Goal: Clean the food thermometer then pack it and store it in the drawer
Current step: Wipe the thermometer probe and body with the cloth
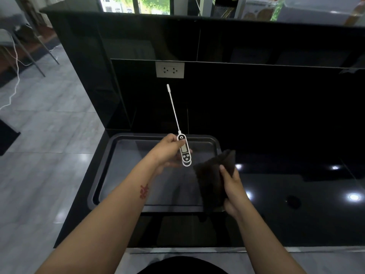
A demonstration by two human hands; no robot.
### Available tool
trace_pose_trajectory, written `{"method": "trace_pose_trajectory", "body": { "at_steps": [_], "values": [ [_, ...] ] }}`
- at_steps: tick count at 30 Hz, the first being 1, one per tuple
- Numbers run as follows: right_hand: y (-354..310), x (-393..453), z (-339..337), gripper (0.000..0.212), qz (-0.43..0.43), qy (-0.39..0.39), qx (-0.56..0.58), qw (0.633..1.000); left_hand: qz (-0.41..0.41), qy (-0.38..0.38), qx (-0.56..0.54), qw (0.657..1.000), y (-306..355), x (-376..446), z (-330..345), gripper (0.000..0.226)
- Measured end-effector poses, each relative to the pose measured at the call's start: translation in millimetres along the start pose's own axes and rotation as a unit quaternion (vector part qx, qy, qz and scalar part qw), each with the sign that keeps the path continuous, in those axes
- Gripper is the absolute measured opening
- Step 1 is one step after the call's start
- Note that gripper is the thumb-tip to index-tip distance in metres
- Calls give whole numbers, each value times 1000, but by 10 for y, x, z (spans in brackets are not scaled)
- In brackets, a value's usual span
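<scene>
At far left a grey tiled floor runs alongside the black counter, with chair legs and a white cable lying on it at the far end. The counter's left edge drops straight to that floor, and its near edge runs just in front of the person's body.

A dark shallow tray sits at the counter's left end, its left rim close to the counter edge and its far rim near the black back wall. The left hand hovers above the tray, fingers and thumb curled around the upper body of the food thermometer. The thermometer's white and black body hangs over the tray's middle; its thin probe points up and away, slightly leftward, with a white cap on the tip, ending just below the wall socket. There is free air all around the probe.

Just right of the thermometer, apart from it, the right hand grips a dark cloth, thumb pressed on top and fingers wrapped under. The cloth hangs over the tray's right near corner.

Further right the glossy counter stretches wide, showing only light reflections and a small round mark
</scene>
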State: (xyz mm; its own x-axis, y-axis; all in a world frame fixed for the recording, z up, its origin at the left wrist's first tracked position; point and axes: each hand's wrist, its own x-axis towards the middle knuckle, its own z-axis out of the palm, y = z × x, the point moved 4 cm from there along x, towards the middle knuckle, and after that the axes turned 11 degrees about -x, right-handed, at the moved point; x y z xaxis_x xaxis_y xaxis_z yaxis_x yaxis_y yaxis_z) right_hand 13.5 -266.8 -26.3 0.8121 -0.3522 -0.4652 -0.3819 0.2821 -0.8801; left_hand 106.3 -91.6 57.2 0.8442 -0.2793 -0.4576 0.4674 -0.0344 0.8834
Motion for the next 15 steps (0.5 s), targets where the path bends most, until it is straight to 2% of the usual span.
{"method": "trace_pose_trajectory", "body": {
  "at_steps": [2,4,7,9,12,15],
  "values": [
    [-60,75,-30,33,13,26,9,1000,-49,-65,-21,996,-46,-85,43,8],
    [-135,164,-53,41,33,52,9,998,-85,-119,-16,989,-132,-124,87,14],
    [-280,236,-29,40,74,16,67,995,-118,-190,14,974,-251,-192,182,23],
    [-448,237,11,28,74,-18,93,993,-122,-210,31,970,-319,-204,207,22],
    [-645,253,69,28,42,-51,133,989,-110,-219,46,968,-369,-211,229,20],
    [-706,256,166,28,-4,-78,89,993,-105,-215,54,969,-376,-211,226,22]
  ]
}}
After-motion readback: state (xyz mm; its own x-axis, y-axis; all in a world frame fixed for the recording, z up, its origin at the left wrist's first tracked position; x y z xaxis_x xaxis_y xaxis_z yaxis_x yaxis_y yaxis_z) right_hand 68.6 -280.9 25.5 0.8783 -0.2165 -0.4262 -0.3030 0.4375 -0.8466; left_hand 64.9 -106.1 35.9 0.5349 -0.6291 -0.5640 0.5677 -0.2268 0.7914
